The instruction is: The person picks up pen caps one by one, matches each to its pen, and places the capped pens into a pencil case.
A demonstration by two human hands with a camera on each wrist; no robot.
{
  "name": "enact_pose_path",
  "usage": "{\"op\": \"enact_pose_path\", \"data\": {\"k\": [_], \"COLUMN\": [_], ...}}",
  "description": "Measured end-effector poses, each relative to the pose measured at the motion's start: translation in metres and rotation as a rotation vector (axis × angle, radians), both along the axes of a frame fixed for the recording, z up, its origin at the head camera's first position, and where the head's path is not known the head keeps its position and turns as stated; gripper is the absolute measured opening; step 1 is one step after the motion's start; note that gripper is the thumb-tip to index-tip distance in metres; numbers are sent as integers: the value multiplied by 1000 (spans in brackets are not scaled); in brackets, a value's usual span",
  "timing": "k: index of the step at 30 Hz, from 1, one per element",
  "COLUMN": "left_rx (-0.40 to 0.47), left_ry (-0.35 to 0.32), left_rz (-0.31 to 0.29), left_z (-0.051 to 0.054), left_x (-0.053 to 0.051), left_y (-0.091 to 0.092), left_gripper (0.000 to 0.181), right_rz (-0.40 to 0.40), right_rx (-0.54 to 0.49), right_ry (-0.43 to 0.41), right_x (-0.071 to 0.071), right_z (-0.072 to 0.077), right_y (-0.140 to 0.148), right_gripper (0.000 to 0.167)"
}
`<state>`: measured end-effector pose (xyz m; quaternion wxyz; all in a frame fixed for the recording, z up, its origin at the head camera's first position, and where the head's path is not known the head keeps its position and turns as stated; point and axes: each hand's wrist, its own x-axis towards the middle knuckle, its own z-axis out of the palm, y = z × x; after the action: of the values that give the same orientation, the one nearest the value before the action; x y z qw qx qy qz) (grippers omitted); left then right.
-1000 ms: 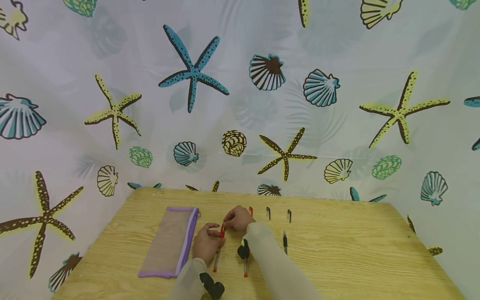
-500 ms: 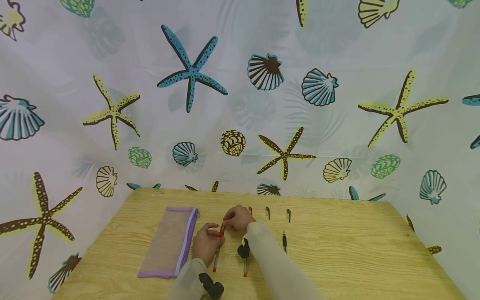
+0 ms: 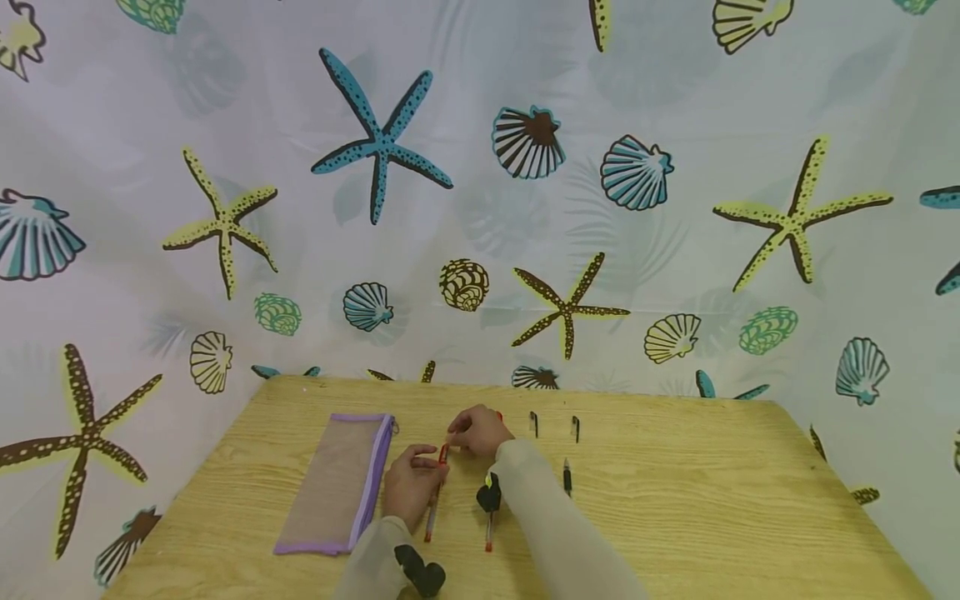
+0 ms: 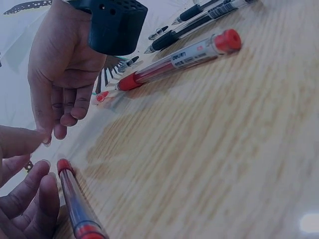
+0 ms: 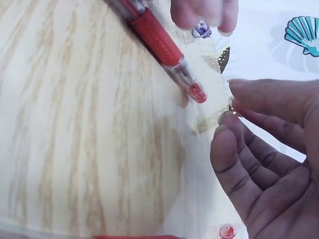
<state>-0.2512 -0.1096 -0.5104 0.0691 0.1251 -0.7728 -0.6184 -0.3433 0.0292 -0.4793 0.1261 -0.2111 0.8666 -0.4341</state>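
My left hand (image 3: pixel 411 487) pinches a red pen (image 3: pixel 433 510) near its far end, the thumb crossing over it. In the left wrist view this pen (image 4: pixel 77 204) lies beside my left fingers (image 4: pixel 42 189). The right wrist view shows its red grip (image 5: pixel 157 37) and clear, red-tipped end. Just beyond that end hovers my right hand (image 3: pixel 482 432), thumb and fingers loosely bent, with nothing visible between them. A second red pen (image 4: pixel 179 59), uncapped, lies on the table under my right forearm. Its loose red cap (image 4: pixel 101 96) sits farther back.
A purple-edged mesh pouch (image 3: pixel 330 483) lies left of my hands. To the right are black pens, one (image 3: pixel 567 477) visible beyond my right sleeve, with two loose black caps (image 3: pixel 533 423) (image 3: pixel 575 428) behind. A patterned curtain (image 3: pixel 480 208) surrounds the wooden table (image 3: pixel 697 492).
My right hand has drawn slightly up and away from the pen's end, covering more of the loose red cap behind it. My left hand stays on the pen. The view shifts slightly.
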Motion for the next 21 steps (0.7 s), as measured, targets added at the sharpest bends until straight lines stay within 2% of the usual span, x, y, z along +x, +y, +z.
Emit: {"op": "enact_pose_path", "data": {"k": [5,9,16,21], "left_rx": [-25,-55,-10,0], "left_ry": [-6,24,74,67], "left_rz": [8,16,24,-23], "left_z": [0,1,9,16], "left_x": [-2,-3,0,2], "left_y": [-1,-2,1,7], "left_gripper": [27,27,27,29], "right_rz": [1,-1,-22,-39], "right_rx": [2,-4,-20,-20], "right_ry": [8,21,27,41], "right_x": [0,-2,-7,-8], "right_z": [7,10,10,12], "right_y": [5,10,20,27], "right_gripper": [18,22,25,27]}}
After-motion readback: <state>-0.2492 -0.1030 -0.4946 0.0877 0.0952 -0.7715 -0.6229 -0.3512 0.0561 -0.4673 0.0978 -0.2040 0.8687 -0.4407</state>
